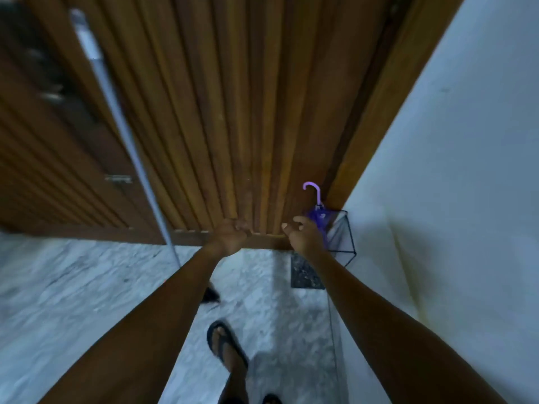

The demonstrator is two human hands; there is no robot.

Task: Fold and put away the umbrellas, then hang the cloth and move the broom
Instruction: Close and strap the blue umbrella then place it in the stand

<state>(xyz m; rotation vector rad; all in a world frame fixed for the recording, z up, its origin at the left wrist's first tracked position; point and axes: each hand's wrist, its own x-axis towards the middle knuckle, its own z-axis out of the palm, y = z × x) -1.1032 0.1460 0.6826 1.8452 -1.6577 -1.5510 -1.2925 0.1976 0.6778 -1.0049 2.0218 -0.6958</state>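
Observation:
A folded purple umbrella (316,209) with a curved lilac handle stands upright in a black wire stand (342,237) in the corner between the wooden door and the white wall. My right hand (303,233) is just left of the umbrella with its fingers loosely apart and nothing in it. My left hand (230,234) is curled into a fist near the base of the door, with nothing visible in it. A long grey broom handle (122,129) leans diagonally against the door on the left; its dark bristles (210,294) show behind my left forearm.
A ribbed wooden door (218,112) fills the top. A white wall (452,170) runs along the right. A dark floor drain (306,272) lies below the stand on the marble floor (73,287). My sandalled foot (226,344) is at bottom centre.

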